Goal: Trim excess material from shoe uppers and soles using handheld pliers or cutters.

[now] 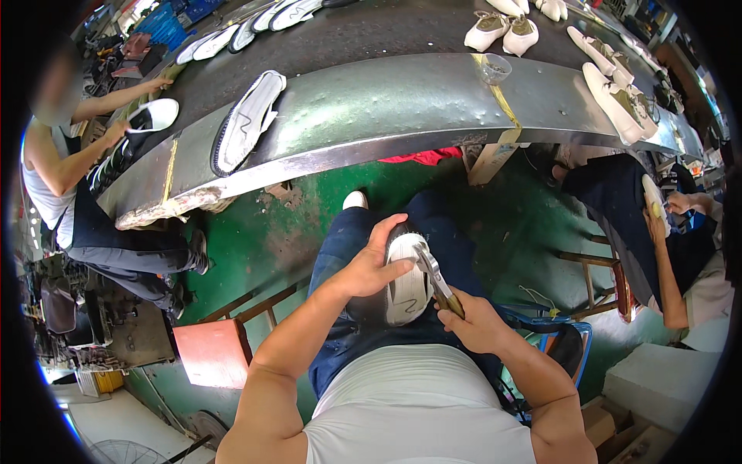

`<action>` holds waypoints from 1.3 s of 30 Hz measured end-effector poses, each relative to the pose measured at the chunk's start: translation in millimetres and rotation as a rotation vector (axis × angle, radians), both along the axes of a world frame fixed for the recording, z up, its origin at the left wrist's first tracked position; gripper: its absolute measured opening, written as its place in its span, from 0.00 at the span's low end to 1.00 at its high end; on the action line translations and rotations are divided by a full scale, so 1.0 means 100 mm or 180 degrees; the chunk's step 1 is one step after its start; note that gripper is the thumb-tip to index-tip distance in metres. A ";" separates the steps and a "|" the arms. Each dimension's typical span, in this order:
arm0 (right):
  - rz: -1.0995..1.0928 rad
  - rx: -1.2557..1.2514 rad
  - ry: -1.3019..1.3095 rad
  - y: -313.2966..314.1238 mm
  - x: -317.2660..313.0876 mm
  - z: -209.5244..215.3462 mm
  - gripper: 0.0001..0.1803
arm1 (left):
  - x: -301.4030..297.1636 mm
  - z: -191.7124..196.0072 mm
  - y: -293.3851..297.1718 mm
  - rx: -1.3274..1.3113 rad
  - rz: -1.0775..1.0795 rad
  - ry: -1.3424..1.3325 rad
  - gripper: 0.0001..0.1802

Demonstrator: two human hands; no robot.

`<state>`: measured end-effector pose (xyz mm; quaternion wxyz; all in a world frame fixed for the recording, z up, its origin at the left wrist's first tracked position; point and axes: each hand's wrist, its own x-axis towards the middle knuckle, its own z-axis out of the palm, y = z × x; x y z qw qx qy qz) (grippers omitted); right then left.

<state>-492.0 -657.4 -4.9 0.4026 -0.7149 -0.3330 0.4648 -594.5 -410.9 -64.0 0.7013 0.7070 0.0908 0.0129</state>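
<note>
A white shoe upper (407,290) with a thin dark squiggle on it rests over my lap, its dark end pointing toward the bench. My left hand (369,267) grips it from the left side, thumb across the top and fingers around the far end. In my right hand (477,323) is a pair of pliers (434,277) with metal jaws and a brownish handle. Their jaws meet the shoe's right edge near its far end. Whether they pinch material there is too small to tell.
A metal-topped bench (371,100) curves ahead, carrying a white shoe (249,124), a clear cup (495,69) and several pale shoes (618,104). Co-workers handle shoes at left (58,170) and right (680,232). A pinkish stool (210,353) stands left of me.
</note>
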 end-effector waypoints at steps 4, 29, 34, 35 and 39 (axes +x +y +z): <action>0.0143 -0.0013 -0.0436 0.11 0.06 0.06 0.17 | -0.01 0.02 -0.03 0.0749 -0.0092 0.0140 0.49; -0.0433 0.0897 -0.1737 0.55 0.05 -1.04 0.13 | 0.00 -0.37 0.24 -0.0395 0.0758 -0.0138 0.24; -0.0106 0.0644 -0.1888 0.45 0.01 -0.85 0.14 | -0.11 -0.26 0.25 -0.0511 0.0672 0.0065 0.27; 0.0041 0.0544 -0.1990 0.39 0.00 -0.77 0.14 | -0.11 -0.19 0.23 -0.0521 0.0656 0.0058 0.27; 0.0413 -0.0293 -0.2029 0.22 -0.07 -0.29 0.14 | -0.13 -0.04 0.04 -0.0913 0.0628 -0.0048 0.28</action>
